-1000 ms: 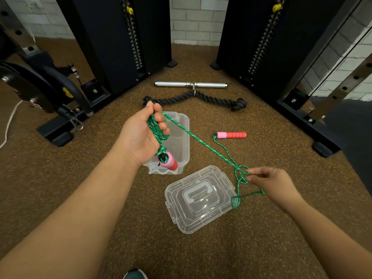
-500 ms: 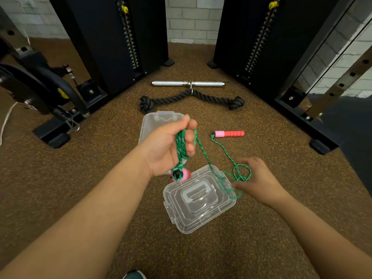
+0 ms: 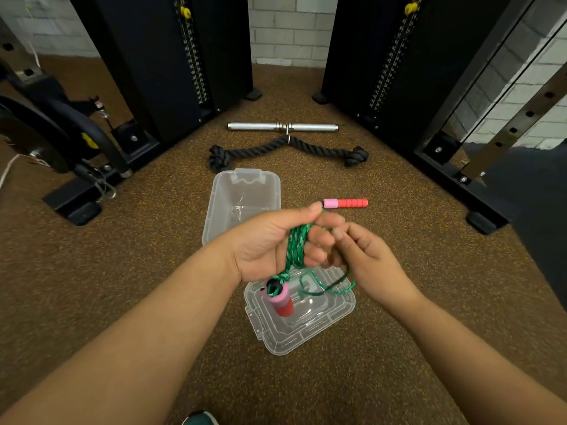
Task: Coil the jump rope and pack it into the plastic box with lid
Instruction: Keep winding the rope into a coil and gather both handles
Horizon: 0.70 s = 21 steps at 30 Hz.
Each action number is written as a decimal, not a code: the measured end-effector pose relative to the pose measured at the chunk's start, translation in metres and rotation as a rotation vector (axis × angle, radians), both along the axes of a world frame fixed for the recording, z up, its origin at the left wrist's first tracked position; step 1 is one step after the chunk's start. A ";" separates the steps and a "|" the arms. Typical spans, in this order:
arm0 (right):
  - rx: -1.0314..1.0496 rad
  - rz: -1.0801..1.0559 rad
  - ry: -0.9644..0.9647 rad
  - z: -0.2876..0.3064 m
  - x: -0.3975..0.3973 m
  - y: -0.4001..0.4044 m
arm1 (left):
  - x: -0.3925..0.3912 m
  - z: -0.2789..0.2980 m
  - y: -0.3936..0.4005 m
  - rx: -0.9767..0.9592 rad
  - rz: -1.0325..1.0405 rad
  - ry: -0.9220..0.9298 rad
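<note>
two hands (image 3: 310, 250) touching, green rope (image 3: 296, 250) coiled in left palm

The floor (image 3: 147, 271) was speckled brown rubber matting. A clear plastic box (image 3: 221, 197) sat open on it, and its clear lid (image 3: 325, 326) lay nearer the camera, apart from the box. To the right of the box lay a pink-and-red jump rope handle (image 3: 346, 203). Farther back rested a black tricep rope (image 3: 288, 148) with knotted ends and a chrome bar (image 3: 282, 127) — the two joined at the middle. Black machine frames (image 3: 171, 72) stood on either side.
</note>
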State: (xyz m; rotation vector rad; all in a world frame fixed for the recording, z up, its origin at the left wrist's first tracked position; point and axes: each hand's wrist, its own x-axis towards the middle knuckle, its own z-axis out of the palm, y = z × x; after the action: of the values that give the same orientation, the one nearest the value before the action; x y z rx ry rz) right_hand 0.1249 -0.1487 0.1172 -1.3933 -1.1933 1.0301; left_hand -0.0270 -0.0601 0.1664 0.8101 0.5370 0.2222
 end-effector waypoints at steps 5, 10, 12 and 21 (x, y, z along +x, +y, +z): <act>-0.196 0.025 -0.372 -0.025 -0.004 -0.012 | 0.003 0.003 0.004 -0.079 0.182 -0.123; -0.108 0.130 -0.622 -0.024 -0.017 -0.014 | 0.003 0.000 0.010 -0.151 0.315 -0.154; -0.050 0.159 -0.634 -0.014 -0.024 -0.015 | 0.003 -0.002 0.011 -0.135 0.332 -0.139; 0.156 0.158 -0.651 0.029 -0.028 -0.011 | 0.001 -0.006 0.009 0.102 0.219 0.088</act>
State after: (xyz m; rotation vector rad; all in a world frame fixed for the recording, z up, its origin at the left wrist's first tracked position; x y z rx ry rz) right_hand 0.0973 -0.1595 0.1460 -1.5790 -1.8359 0.5713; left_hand -0.0261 -0.0506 0.1609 0.8633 0.7026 0.4191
